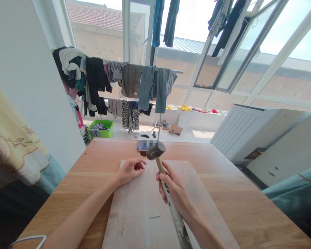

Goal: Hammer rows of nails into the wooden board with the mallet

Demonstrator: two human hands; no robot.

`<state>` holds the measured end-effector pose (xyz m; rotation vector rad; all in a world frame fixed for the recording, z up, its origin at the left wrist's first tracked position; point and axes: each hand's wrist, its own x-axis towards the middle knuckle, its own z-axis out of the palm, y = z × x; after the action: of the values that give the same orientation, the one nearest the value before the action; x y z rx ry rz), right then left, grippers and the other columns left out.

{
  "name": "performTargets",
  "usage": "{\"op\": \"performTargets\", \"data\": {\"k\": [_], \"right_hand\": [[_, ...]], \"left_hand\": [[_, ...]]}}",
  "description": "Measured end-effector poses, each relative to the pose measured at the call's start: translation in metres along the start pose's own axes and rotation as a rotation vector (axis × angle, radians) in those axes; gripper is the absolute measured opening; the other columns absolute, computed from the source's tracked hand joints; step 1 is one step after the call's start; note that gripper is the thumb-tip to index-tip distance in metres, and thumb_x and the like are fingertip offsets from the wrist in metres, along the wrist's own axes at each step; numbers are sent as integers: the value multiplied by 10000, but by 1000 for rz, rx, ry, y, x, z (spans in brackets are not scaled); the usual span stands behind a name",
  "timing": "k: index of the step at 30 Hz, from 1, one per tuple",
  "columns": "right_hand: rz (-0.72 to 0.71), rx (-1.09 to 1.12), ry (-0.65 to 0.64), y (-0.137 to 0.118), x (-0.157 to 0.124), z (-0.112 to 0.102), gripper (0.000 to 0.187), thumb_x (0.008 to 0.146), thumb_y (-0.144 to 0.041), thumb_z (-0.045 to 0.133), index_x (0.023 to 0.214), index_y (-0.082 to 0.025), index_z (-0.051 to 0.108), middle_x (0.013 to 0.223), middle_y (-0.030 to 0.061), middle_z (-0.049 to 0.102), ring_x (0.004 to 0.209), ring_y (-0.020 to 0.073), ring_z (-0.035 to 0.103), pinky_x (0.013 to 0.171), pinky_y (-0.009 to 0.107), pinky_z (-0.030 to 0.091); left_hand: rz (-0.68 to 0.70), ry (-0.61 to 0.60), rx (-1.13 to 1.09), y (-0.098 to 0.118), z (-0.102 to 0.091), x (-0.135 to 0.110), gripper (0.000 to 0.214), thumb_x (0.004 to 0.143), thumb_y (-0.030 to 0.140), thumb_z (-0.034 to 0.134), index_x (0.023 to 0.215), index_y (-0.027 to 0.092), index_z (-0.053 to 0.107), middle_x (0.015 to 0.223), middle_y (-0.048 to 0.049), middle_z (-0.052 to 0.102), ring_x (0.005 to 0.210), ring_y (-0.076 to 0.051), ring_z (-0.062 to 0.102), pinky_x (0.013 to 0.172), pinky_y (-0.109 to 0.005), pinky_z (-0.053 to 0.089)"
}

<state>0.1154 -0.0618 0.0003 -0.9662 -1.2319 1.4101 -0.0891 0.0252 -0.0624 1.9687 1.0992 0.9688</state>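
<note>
Gripping hammer [156, 150] mid-handle with right hand [175, 188], prob for control | resting curled left hand [130, 170] on board [129, 214], maybe steadying it, can't tell if pinching anything

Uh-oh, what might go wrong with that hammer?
The left hand could get hurt: it is at the board, near the hammer in the right hand, so a stray swing might hit it. The phone could crack, since it lies on the table, partly behind the hammer in this view. And the thin grey piece lying loose on the board might bounce or roll if the board gets knocked.
</note>
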Motion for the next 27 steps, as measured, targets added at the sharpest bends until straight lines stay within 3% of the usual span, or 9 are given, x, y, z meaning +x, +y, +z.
{"op": "performTargets", "data": {"k": [6,15,22,27], "right_hand": [[15,-8,30,33,0,0,543,837,-358,583,1354,-202,517,762,-64,557,324,23,415,260,143,358],[22,-116,26,33,-7,0,549,866,-323,550,1404,-227,498,755,-66,544,319,24,424,264,140,343],[26,-260,28,40,-13,2,524,853,-223,546,1376,-220,574,767,-48,600,307,21,450,286,149,365],[35,-306,20,40,-12,1,527,844,-204,535,1368,-213,592,744,-43,622,306,33,454,288,160,373]], "left_hand": [[19,23,-6,-1,1,1,217,777,196,674,988,190,723,715,28,690,637,-114,615,638,-208,499],[11,10,-9,6,-1,0,313,775,192,657,1087,199,673,690,54,653,617,-116,591,622,-211,471],[14,19,14,3,1,0,93,751,158,648,823,187,597,659,60,603,598,-102,551,586,-197,426],[44,3,36,0,-1,2,167,746,134,624,902,188,601,682,65,575,593,-98,530,571,-197,416]]}}
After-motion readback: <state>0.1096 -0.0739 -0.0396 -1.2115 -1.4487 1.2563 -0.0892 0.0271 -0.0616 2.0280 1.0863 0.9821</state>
